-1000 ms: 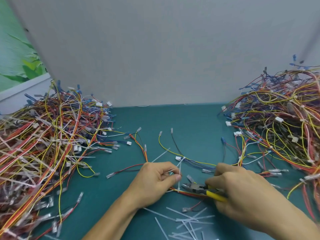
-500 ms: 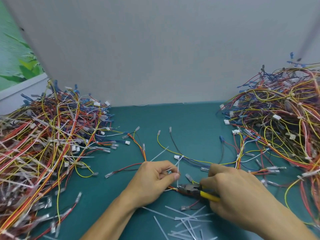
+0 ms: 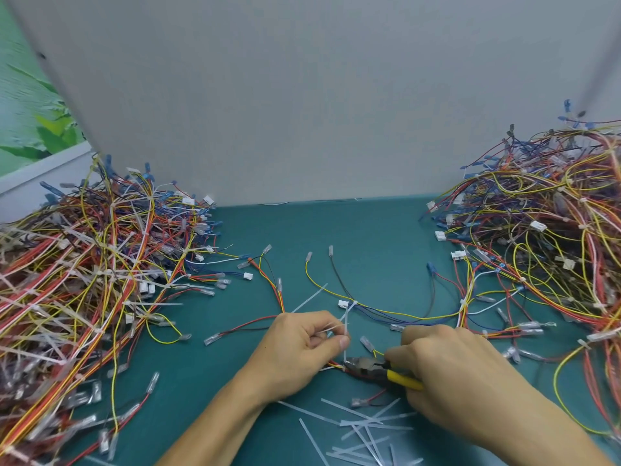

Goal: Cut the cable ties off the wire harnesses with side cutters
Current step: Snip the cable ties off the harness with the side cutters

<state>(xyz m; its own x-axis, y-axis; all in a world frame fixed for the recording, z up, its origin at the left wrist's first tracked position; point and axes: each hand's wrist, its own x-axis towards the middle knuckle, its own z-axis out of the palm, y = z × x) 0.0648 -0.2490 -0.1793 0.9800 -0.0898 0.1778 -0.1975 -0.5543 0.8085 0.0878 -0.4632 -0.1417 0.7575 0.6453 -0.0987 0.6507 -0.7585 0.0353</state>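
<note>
A loose wire harness (image 3: 386, 314) of yellow, blue, black and red wires lies across the middle of the green table. My left hand (image 3: 302, 351) pinches a white cable tie (image 3: 346, 322) on it between thumb and fingers, with the tie's tail standing up. My right hand (image 3: 450, 375) grips the yellow-handled side cutters (image 3: 373, 366). Their dark jaws point left and sit at the wire bundle just below my left thumb. Whether the jaws are around the tie is hidden by my fingers.
A large tangled pile of harnesses (image 3: 87, 287) fills the left side, another pile (image 3: 551, 250) the right. Several cut white tie pieces (image 3: 363, 428) lie near the front edge between my forearms. A grey wall (image 3: 302, 112) closes the back of the table.
Both hands have stayed close together over the harness. The cutters have edged left toward my left thumb, and the view has shifted slightly.
</note>
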